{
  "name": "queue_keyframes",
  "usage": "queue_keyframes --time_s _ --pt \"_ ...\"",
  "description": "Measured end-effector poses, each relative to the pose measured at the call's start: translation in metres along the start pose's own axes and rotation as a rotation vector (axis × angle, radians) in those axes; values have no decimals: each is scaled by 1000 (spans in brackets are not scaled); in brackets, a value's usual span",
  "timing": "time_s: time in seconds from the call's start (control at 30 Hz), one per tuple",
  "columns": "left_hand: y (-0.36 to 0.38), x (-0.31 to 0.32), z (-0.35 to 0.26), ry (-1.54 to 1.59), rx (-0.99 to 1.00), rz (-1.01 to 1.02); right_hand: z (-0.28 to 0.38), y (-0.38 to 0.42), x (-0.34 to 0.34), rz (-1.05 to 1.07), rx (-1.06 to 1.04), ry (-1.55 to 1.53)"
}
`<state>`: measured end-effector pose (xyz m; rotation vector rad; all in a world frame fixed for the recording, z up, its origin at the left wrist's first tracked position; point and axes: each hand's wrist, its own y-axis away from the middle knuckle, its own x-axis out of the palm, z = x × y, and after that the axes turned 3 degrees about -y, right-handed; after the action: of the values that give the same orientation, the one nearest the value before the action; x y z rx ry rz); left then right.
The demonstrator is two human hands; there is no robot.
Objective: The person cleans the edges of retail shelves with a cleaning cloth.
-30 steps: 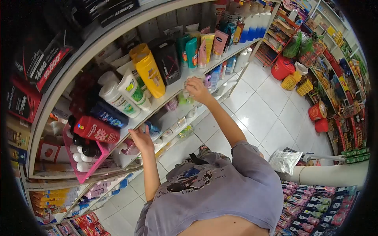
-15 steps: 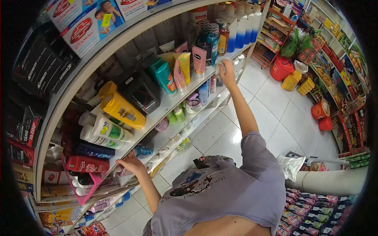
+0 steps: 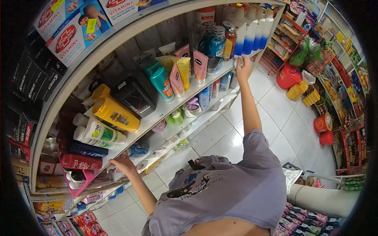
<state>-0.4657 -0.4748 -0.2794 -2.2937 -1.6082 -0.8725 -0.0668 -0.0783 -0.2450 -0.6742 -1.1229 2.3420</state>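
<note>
My right hand (image 3: 243,67) is closed on a crumpled white cloth (image 3: 237,61) pressed to the front edge of the upper shelf (image 3: 188,93). Just behind it stand white-and-blue bottles (image 3: 249,37) and a blue mouthwash bottle (image 3: 217,45). Farther left, my left hand (image 3: 123,163) rests against the same shelf edge, its fingers apart. Close to that hand are a red bottle (image 3: 80,161) and a pink triangular holder (image 3: 80,188). Pink tubes (image 3: 200,66), a teal bottle (image 3: 162,83), a yellow bottle (image 3: 116,114) and a black bottle (image 3: 134,96) line the shelf between my hands.
Boxes of soap (image 3: 75,37) sit on the shelf above. A lower shelf (image 3: 185,128) holds more toiletries. White floor tiles (image 3: 271,114) lie to the right, with a red bucket (image 3: 288,77) and yellow baskets (image 3: 297,91) beyond. Stocked racks (image 3: 338,94) line the far side.
My right hand has slid along the shelf edge to the right with the cloth, toward the white-and-blue bottles. My left hand stays at the edge; the view has shifted slightly.
</note>
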Motion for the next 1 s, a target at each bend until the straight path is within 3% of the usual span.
queue_keyframes --time_s 0.1,0.17,0.27,0.53,0.63,0.87,1.0 --pt "1 0 0 -24 -1 13 35 33 12 -152 158 -222" --pt "-2 -5 0 -22 -18 32 92 59 10 -262 139 -354" --pt "1 -1 -1 -20 -19 18 140 73 7 -89 171 -418" --pt "3 -1 -4 -43 0 -23 131 35 12 24 111 -396" --pt "2 -3 -3 -45 -14 -6 134 28 9 109 317 -434" --pt "2 0 -3 -55 -2 1 140 22 4 170 353 -398" --pt "1 -1 -2 -52 13 46 122 31 6 8 200 -401"
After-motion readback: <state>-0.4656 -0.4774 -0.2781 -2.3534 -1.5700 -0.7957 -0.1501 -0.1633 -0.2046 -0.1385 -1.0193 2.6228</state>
